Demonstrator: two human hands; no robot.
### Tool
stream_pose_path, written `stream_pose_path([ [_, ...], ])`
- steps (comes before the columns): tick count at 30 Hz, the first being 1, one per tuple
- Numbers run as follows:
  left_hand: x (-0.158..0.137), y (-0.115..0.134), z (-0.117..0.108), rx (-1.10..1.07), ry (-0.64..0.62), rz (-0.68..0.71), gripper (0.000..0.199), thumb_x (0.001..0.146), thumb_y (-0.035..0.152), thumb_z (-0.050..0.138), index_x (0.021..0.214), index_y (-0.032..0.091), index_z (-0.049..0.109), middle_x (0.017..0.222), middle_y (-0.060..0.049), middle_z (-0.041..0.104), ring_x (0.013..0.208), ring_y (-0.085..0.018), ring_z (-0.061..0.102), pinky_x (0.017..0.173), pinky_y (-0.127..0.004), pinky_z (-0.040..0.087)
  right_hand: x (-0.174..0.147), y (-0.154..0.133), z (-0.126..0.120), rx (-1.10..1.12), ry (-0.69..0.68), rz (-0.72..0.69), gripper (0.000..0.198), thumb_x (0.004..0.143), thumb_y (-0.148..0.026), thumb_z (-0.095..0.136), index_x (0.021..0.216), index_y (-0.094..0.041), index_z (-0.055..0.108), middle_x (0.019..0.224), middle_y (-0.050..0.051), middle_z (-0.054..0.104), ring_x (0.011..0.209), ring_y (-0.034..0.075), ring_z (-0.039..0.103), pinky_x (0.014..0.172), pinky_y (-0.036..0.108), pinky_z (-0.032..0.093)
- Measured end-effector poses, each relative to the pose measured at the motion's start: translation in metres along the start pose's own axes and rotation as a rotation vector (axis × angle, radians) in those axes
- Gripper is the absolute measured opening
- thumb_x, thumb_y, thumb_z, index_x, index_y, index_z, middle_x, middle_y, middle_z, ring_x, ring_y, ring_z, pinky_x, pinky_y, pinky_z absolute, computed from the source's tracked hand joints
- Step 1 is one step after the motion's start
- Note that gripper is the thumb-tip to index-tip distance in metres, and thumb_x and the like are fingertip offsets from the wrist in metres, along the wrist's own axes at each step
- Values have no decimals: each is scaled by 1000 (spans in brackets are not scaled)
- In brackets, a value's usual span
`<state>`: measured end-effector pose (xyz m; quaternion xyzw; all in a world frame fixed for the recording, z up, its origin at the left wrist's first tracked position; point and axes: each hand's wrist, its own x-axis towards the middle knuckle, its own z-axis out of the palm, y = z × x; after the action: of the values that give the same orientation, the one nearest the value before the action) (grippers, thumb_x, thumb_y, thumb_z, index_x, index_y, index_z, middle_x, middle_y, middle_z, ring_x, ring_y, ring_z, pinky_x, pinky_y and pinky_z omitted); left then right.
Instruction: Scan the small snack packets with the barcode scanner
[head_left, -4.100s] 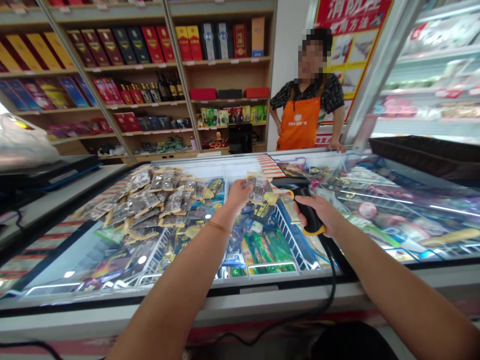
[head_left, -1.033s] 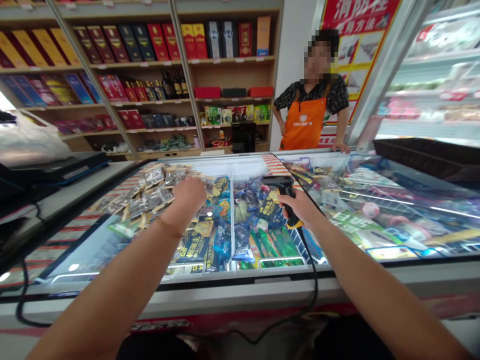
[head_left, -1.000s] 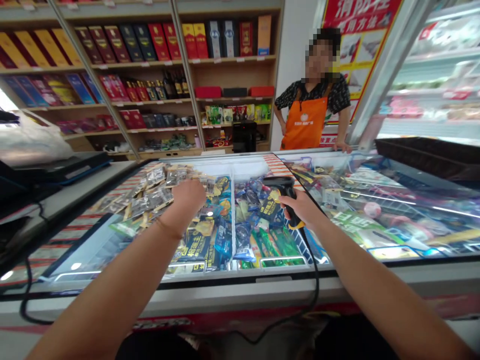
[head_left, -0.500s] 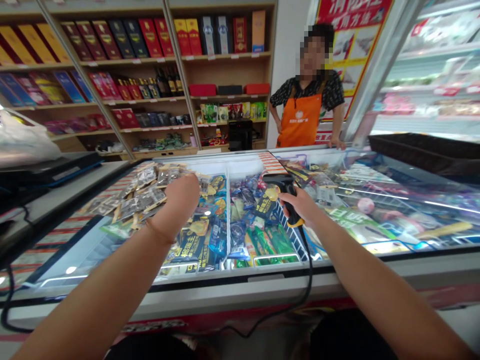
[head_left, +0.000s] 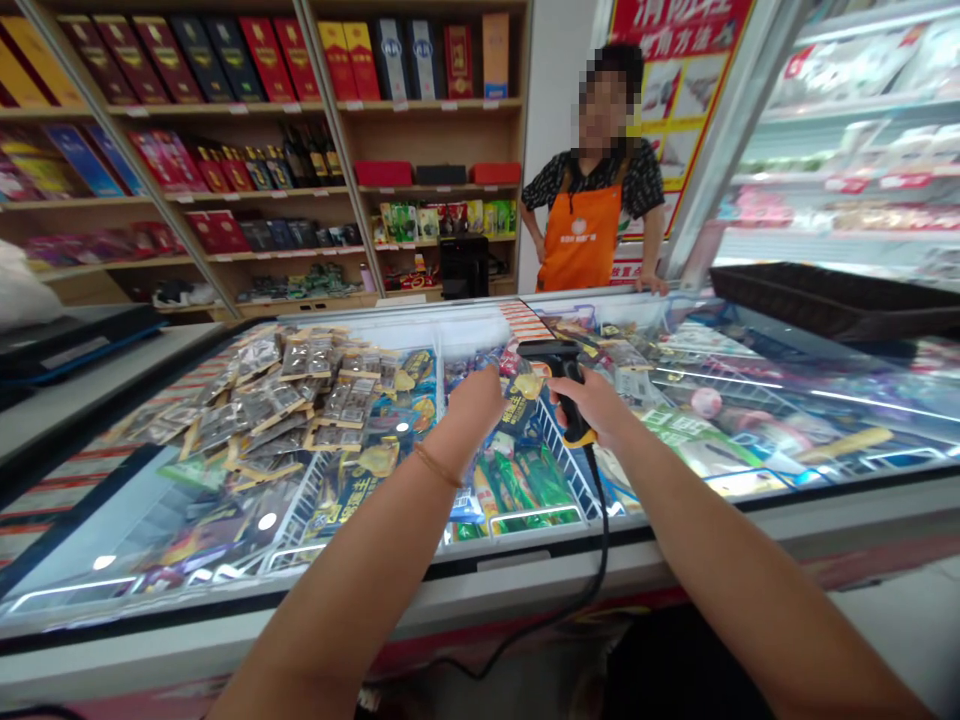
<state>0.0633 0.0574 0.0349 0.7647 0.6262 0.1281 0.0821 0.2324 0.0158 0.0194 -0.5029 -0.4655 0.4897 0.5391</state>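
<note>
My right hand (head_left: 592,402) is wrapped round the grip of a black and yellow barcode scanner (head_left: 559,362), its head pointing left and its cable trailing down over the freezer's front edge. Close to the left of the scanner head is my left hand (head_left: 478,402), closed above the glass lid; its fingers curl away from me and hide whatever is in them. To its left, a heap of small flat packets (head_left: 300,385) with dark contents and tan edges lies on the lid. Under the glass, wrapped ice creams (head_left: 529,480) fill wire baskets.
A person in an orange apron (head_left: 581,238) stands behind the chest freezer (head_left: 517,562), one hand on its far edge. A black tray (head_left: 832,300) rests at the right, a dark flat device (head_left: 82,335) at the left. Shelves of boxes (head_left: 420,105) line the back wall.
My left hand has moved right, from the heap of packets to beside the scanner head. The right hand keeps its hold on the scanner. The view has shifted slightly to the right.
</note>
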Motion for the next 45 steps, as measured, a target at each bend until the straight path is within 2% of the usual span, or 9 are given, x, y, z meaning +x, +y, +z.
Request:
stream_pose_path([
  [4, 21, -23, -3, -2, 37, -141, 52, 88, 45, 61, 124, 8, 61, 127, -30, 62, 118, -40, 63, 94, -43, 49, -1, -1, 0, 2, -12, -5, 34, 65, -33, 75, 83, -20, 49, 58, -6, 56, 35, 10, 51, 35, 22, 36],
  [7, 28, -35, -4, 61, -133, -177, 66, 78, 61, 67, 118, 9, 66, 128, -29, 62, 116, -40, 64, 91, -41, 51, -1, 0, 0, -2, -12, -18, 34, 66, -34, 75, 82, -20, 49, 58, -6, 57, 34, 10, 51, 34, 22, 36],
  [12, 38, -34, 1, 13, -211, -98, 46, 70, 46, 79, 102, 13, 71, 109, -20, 73, 105, -35, 69, 84, -34, 51, 0, 2, 0, -23, -24, -23, 34, 67, -34, 75, 82, -21, 48, 58, -6, 57, 35, 10, 52, 34, 22, 37],
  [14, 47, -36, 6, -128, -119, -91, 33, 74, 37, 78, 96, 15, 69, 104, -16, 74, 101, -31, 69, 82, -32, 50, 0, 4, 0, -22, -35, -19, 34, 68, -36, 75, 83, -21, 48, 59, -6, 57, 35, 10, 52, 34, 22, 37],
  [19, 77, -53, 35, -775, 384, -121, 19, 84, 26, 65, 100, 18, 62, 92, -7, 72, 87, -20, 69, 79, -29, 51, -2, 6, 4, -35, -70, -3, 36, 74, -46, 73, 82, -20, 48, 60, -5, 57, 36, 10, 52, 35, 22, 39],
  [22, 90, -63, 55, -1205, 398, -182, 27, 83, 24, 63, 108, 17, 59, 84, -4, 71, 77, -17, 69, 74, -29, 53, -5, 7, 8, -76, -102, -32, 36, 77, -46, 72, 82, -20, 49, 60, -5, 56, 36, 9, 52, 36, 22, 40],
  [26, 94, -68, 66, -1500, 409, -156, 38, 81, 20, 61, 119, 18, 56, 99, -5, 74, 90, -18, 71, 79, -30, 55, -8, 10, 10, -107, -125, -46, 35, 79, -47, 70, 83, -19, 49, 61, -5, 56, 37, 10, 53, 37, 23, 41],
  [30, 90, -68, 64, -1530, 400, -140, 30, 82, 23, 62, 111, 19, 58, 108, -6, 74, 98, -19, 71, 77, -28, 56, -11, 13, 10, -148, -165, -67, 36, 82, -49, 69, 83, -20, 49, 64, -4, 57, 40, 11, 55, 41, 24, 44],
  [45, 83, -67, 62, -1578, 362, -118, 32, 75, 25, 68, 102, 22, 52, 93, -2, 71, 87, -18, 69, 73, -32, 58, -15, 11, 11, -227, -160, -89, 36, 85, -52, 65, 83, -21, 47, 64, -4, 56, 41, 11, 54, 43, 24, 45],
])
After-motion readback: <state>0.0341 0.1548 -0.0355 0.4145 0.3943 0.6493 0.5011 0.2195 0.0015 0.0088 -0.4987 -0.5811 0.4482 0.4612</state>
